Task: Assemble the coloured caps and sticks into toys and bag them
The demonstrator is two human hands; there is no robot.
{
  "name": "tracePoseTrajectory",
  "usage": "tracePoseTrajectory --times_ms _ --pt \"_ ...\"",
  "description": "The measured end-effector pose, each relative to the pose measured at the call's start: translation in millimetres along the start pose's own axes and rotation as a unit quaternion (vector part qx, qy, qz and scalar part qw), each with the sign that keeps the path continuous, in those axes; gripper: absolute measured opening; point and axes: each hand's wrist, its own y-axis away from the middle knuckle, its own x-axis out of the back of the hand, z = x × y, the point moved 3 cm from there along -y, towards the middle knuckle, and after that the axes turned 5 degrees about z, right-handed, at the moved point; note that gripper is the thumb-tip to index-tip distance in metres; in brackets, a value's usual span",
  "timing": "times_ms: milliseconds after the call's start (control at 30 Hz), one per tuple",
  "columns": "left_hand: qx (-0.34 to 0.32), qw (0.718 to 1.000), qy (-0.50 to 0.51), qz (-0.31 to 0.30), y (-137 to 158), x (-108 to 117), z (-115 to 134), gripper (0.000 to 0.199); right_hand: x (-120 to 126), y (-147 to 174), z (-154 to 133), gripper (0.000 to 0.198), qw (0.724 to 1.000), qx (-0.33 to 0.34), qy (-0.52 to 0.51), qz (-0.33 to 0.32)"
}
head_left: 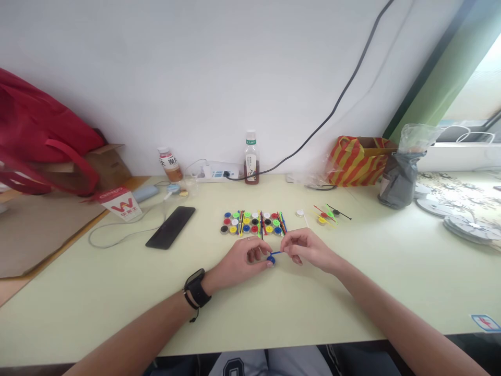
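Near the middle of the table, my left hand (250, 257) pinches a small blue round piece (271, 259) between thumb and fingertips. My right hand (307, 246) grips one end of a thin blue plastic stick (277, 253), whose other end meets the round piece. Whether the two are joined I cannot tell. Just beyond my hands lie rows of small round pieces (246, 228) in several colours, with bundles of coloured sticks (261, 223) between them. Farther right is a loose group of round pieces with sticks (327, 215), near a white round piece (299, 213).
A black phone (170, 227) and a red-and-white box (120, 203) lie to the left. Along the wall stand two bottles (251, 159), a power strip (219, 171) and a striped bag (358, 161). A grey bag (398, 180) and stacked discs (472, 228) are at right.
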Motion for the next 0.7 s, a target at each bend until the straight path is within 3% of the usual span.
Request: tracePoseTrajectory --times_ms 167,433,567,700 --pt "0.001 1.0 0.0 0.016 -1 -1 -1 0.024 4 0 -4 0.027 0.999 0.008 -0.035 -0.006" --pt "0.016 0.997 0.033 0.072 -1 3 1 0.028 9 -2 0 0.041 0.996 0.035 -0.01 0.082" --pt "-0.002 0.995 0.037 0.09 0 6 6 0.03 -1 -1 2 0.045 0.994 0.042 0.092 0.046" --pt "-0.01 0.995 0.064 0.074 2 5 9 0.035 -18 6 -1 0.036 0.966 0.083 0.244 0.008"
